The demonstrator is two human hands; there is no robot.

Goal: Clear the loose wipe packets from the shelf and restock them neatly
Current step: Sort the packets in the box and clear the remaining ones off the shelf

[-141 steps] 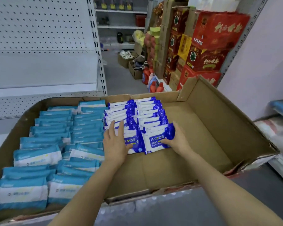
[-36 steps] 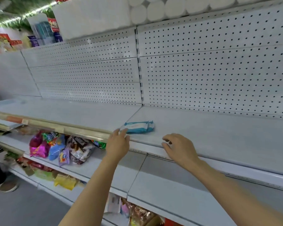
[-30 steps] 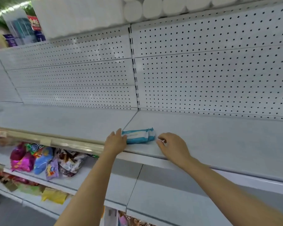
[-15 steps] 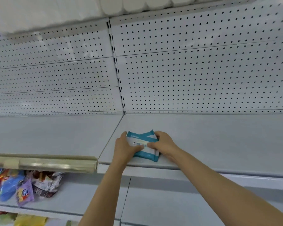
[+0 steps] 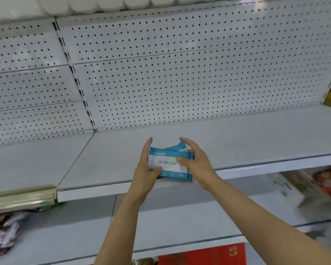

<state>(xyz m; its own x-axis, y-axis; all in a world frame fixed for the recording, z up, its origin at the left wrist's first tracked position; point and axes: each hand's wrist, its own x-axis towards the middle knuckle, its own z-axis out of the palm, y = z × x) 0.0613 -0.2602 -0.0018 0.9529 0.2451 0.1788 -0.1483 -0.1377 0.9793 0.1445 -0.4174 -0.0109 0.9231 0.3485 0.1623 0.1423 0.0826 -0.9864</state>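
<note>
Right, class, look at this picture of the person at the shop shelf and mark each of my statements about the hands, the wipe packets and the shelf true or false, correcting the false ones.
1. Both hands hold the wipe packets. True: the left hand and right hand grip them from either side.
2. The packets are red and yellow. False: they are teal and white.
3. The pegboard panel behind the shelf has goods hanging on it. False: nothing hangs on it.
4. Only one packet is held. False: a second packet's edge shows behind the front one.
5. Packaged goods lie on a lower shelf at left. True.
</note>
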